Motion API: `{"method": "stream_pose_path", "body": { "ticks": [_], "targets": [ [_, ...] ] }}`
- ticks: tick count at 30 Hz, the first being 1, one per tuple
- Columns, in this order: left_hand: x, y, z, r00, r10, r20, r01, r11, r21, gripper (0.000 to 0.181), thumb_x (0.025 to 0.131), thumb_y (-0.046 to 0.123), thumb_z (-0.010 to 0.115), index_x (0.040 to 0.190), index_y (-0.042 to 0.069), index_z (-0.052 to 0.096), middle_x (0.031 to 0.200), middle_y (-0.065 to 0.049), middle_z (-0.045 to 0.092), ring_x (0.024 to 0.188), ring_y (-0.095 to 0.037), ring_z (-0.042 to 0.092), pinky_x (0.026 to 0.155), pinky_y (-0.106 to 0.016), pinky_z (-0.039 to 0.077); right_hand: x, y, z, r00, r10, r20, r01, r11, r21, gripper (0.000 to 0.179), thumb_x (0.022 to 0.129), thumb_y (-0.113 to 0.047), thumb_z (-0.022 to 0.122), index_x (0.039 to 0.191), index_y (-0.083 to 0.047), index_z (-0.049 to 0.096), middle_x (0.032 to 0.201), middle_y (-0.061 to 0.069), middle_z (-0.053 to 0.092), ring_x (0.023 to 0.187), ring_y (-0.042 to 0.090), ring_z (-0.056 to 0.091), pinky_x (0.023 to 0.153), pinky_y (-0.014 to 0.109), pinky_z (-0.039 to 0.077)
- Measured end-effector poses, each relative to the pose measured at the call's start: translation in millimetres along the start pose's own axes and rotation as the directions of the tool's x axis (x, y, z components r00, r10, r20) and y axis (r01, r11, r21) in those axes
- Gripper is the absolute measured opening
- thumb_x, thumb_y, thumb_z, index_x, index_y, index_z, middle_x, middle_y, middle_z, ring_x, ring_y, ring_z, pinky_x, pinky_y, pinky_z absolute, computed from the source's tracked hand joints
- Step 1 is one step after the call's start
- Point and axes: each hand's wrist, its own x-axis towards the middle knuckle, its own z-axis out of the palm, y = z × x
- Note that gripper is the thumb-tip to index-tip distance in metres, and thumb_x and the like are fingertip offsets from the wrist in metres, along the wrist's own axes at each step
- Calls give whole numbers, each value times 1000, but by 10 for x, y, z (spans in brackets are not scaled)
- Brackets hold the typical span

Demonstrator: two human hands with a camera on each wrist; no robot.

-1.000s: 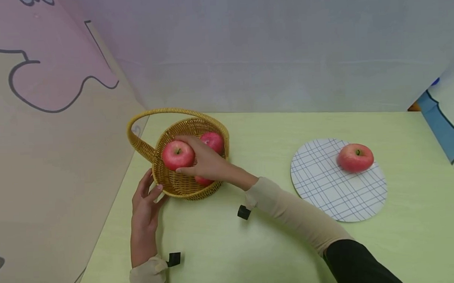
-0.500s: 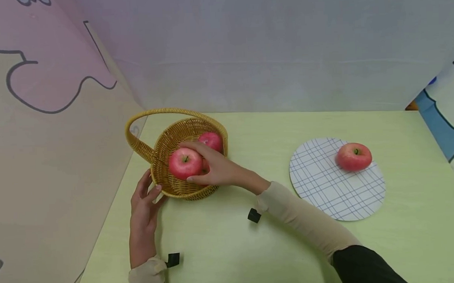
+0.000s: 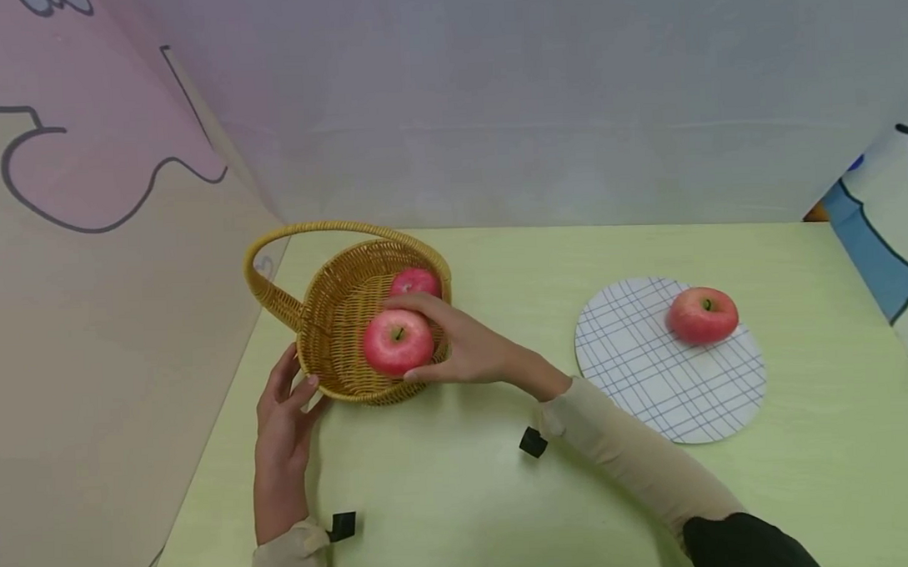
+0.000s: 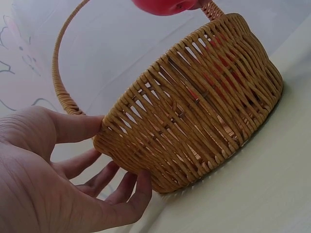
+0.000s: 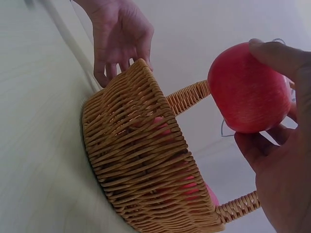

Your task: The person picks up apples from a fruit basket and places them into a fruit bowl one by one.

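Right wrist view: the red apple (image 5: 250, 90) is up above the wicker basket (image 5: 131, 160), apart from its wall, and the right grip (image 3: 467, 350) is clamped on it, thumb against one side and fingers against the other. That hold suits the shape. The apple looks stiff and glossy, so it likely won't give under a squeeze but may slide on its smooth skin; broad contact round the widest part seems better than pinching near the stem (image 3: 399, 334). Its weight can't be read here, and if it is real fruit, a knock could bruise it.

The left grip (image 3: 282, 423) holds the basket's left end, thumb and curved fingers spread against the weave. The basket looks light and slightly springy, easy to nudge, so steadying it makes sense; its arched handle (image 3: 332, 227) would be the place to lift it. At least one more apple (image 3: 415, 281) lies inside, and another apple (image 3: 702, 316) rests on the round mat (image 3: 629, 352) on the surface (image 3: 446, 492).
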Motion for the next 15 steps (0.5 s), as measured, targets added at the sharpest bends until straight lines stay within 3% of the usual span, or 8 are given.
{"method": "stream_pose_path", "body": {
  "ticks": [7, 15],
  "targets": [
    [12, -7, -14, 1000, -6, 13, 6, 1000, -10, 65, 105, 7, 60, 161, 32, 39, 169, 3, 30, 144, -20, 45, 123, -60, 31, -137, 6, -79, 998, -44, -44, 43, 999, -30, 86, 83, -19, 89, 155, -13, 43, 157, 5, 48, 144, 20, 48, 116, 43, 45],
    [6, 4, -20, 1000, -1, 21, 1, 1000, 1, 66, 105, 9, 61, 162, 33, 38, 170, 3, 29, 143, -19, 44, 122, -59, 32, -312, 4, -186, 986, -96, -138, 99, 995, 15, 82, 81, -12, 89, 151, -11, 46, 147, 3, 52, 134, 19, 52, 111, 38, 48]
  ]
}}
